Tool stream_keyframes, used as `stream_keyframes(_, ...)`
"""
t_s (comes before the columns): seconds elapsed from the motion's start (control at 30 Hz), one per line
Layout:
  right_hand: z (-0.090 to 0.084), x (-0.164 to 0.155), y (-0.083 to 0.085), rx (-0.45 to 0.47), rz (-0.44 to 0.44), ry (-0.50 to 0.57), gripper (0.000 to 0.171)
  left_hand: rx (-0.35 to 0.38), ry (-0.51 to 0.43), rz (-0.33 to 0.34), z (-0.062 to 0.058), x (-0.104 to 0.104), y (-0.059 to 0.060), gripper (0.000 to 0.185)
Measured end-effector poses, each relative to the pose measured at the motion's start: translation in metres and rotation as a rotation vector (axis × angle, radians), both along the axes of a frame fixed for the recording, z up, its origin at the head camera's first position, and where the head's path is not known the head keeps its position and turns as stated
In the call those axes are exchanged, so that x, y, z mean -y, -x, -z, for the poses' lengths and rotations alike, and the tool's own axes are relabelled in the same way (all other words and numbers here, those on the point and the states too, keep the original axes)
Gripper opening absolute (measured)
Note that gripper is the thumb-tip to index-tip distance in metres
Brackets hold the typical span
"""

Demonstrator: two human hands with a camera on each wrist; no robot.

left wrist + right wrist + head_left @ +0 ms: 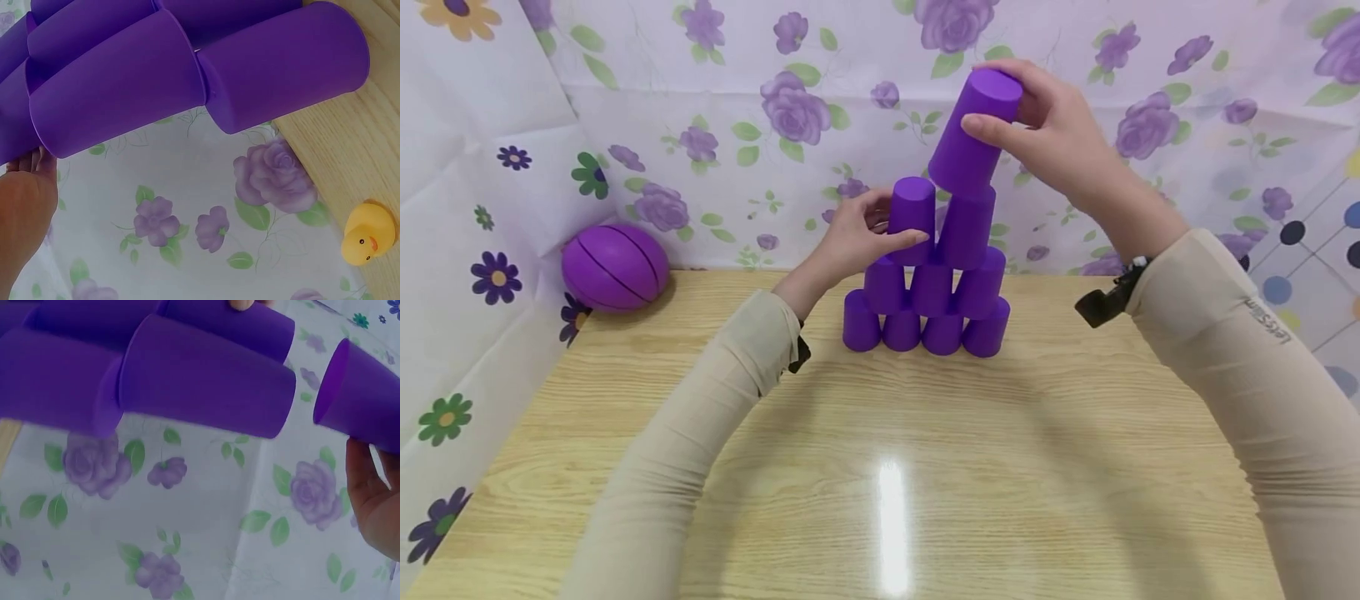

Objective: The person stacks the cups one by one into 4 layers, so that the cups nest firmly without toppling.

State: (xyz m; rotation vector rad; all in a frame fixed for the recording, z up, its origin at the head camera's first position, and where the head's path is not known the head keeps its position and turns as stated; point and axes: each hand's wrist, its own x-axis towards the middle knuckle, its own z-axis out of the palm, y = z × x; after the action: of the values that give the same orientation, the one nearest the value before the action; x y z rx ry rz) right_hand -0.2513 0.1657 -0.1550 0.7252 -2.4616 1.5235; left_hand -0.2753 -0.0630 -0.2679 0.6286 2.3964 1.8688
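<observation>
Cups in purple plastic stand upside down as a pyramid (pixel 928 304) near the far edge of the worktop (pixel 880 467): four in the bottom row, three in the second row, two in the third row.

Right hand (pixel 1048 125): fingers and thumb curled round the topmost cup (pixel 973 137), gripping it near its closed end. This cup is tilted, mouth downward, and is held above the right cup of the third row (pixel 966 225); whether the two touch cannot be told from the head view. In the right wrist view the same cup (pixel 365 397) shows its open mouth, apart from the stacked cups beside it.

Left hand (pixel 857 237): fingers curled round the left cup of the third row (pixel 912 218), holding it from the left side while it sits on the second row.

Other items: a purple ball (pixel 615 267) lies at the far left corner of the worktop against the flowered backdrop (pixel 737 100). A yellow rubber duck (pixel 369 232) lies on the worktop, seen only in the left wrist view.
</observation>
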Motion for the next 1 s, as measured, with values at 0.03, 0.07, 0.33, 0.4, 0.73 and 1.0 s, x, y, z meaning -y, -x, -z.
stream_keyframes(0.03, -0.001, 0.002, 0.002, 0.019, 0.013, 0.003, 0.053, 0.003, -0.008, 0.002, -0.002, 0.000, -0.003, 0.054)
stream_keyframes(0.07, -0.001, 0.005, 0.004, 0.031, 0.021, 0.007, 0.054, 0.008, -0.013, 0.001, -0.005, 0.000, -0.006, 0.054)
stream_keyframes(0.33, 0.003, 0.019, 0.012, 0.017, 0.070, -0.077, 0.055, 0.004, 0.003, -0.023, -0.015, 0.000, -0.015, 0.052)
stream_keyframes(0.4, 0.005, 0.020, 0.013, 0.018, 0.079, -0.090, 0.054, 0.007, 0.001, -0.025, -0.010, 0.000, -0.010, 0.053)
stream_keyframes(0.73, 0.014, 0.022, 0.022, 0.017, 0.105, -0.164, 0.058, -0.035, 0.028, -0.015, 0.005, -0.002, 0.011, 0.056)
stream_keyframes(1.0, 0.019, 0.021, 0.024, 0.042, 0.072, -0.219, 0.075, -0.130, 0.230, -0.030, 0.008, 0.004, 0.008, 0.098)
